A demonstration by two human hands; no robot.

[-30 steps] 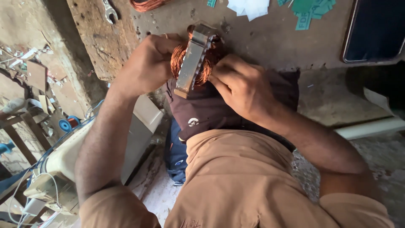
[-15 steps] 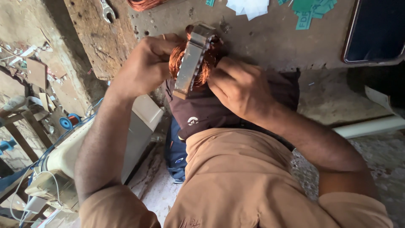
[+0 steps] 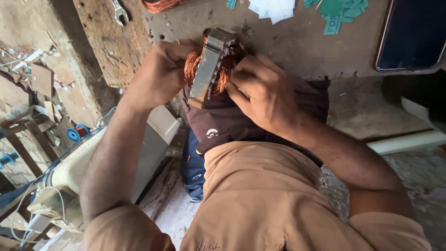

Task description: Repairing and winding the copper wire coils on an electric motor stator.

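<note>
A metal motor stator (image 3: 211, 67) with copper wire windings stands on edge at the near rim of a worn wooden workbench (image 3: 297, 46). My left hand (image 3: 158, 76) grips its left side, fingers wrapped over the copper coil. My right hand (image 3: 262, 90) presses against the right side, fingertips pinched at the windings. Both forearms reach up from my tan shirt, above a dark cloth on my lap.
On the bench lie a wrench (image 3: 120, 11), a loop of copper wire (image 3: 160, 4), white paper scraps (image 3: 274, 8), green paper slips (image 3: 337, 14) and a dark flat screen (image 3: 413, 35). A cream machine body (image 3: 139, 148) with cables stands at my left. A white pipe (image 3: 409, 142) lies at right.
Both hands and the stator stay in nearly the same place; the fingers of my right hand shift slightly on the windings.
</note>
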